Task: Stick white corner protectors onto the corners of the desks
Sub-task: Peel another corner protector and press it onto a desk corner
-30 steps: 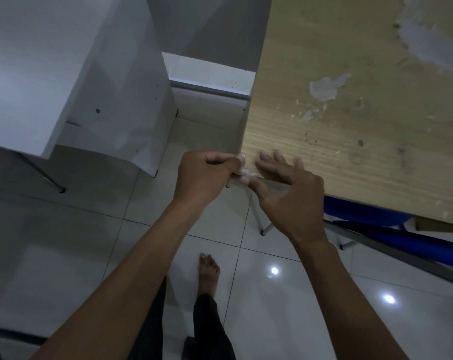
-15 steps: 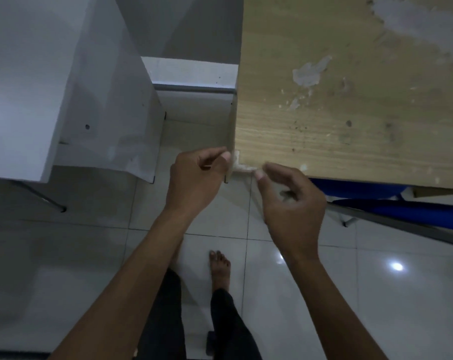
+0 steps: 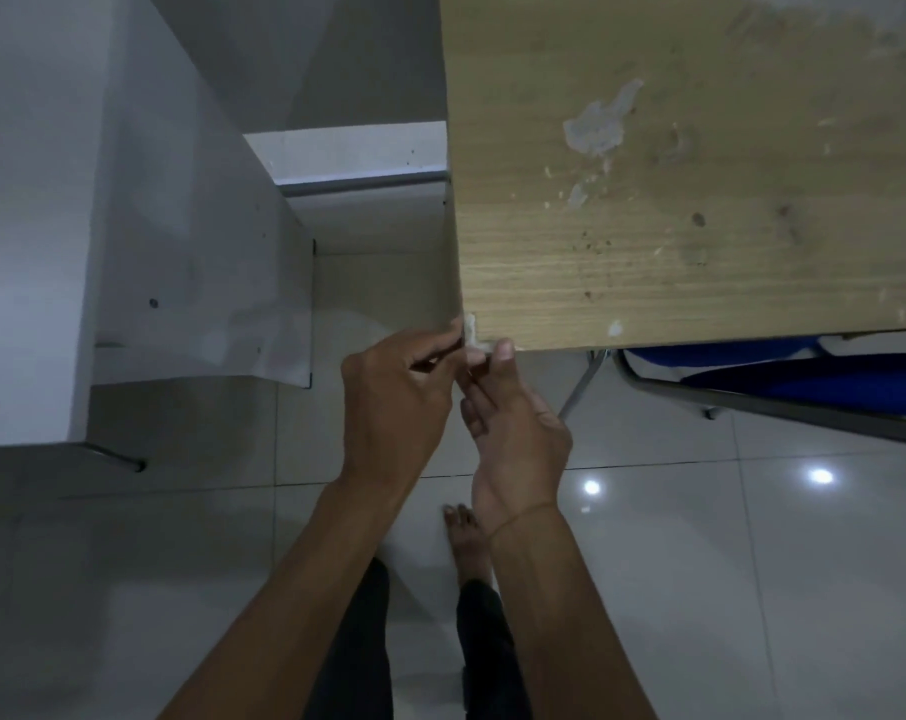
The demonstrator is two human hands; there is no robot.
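Where fingers spread before, both hands point(image 3: 456, 402) pinching

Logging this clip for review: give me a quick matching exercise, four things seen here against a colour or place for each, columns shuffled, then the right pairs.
Things:
1. corner protector
2. wooden desk
3. chair seat
4. white cabinet

Colour or place:
A. blue, tucked under the desk's near edge
B. pale piece on the desk's near left corner, between both hands
C. light wood grain top with patches of worn surface
D. stands left of the desk, across a gap of tiled floor

Pairs: 1-B, 2-C, 3-A, 4-D
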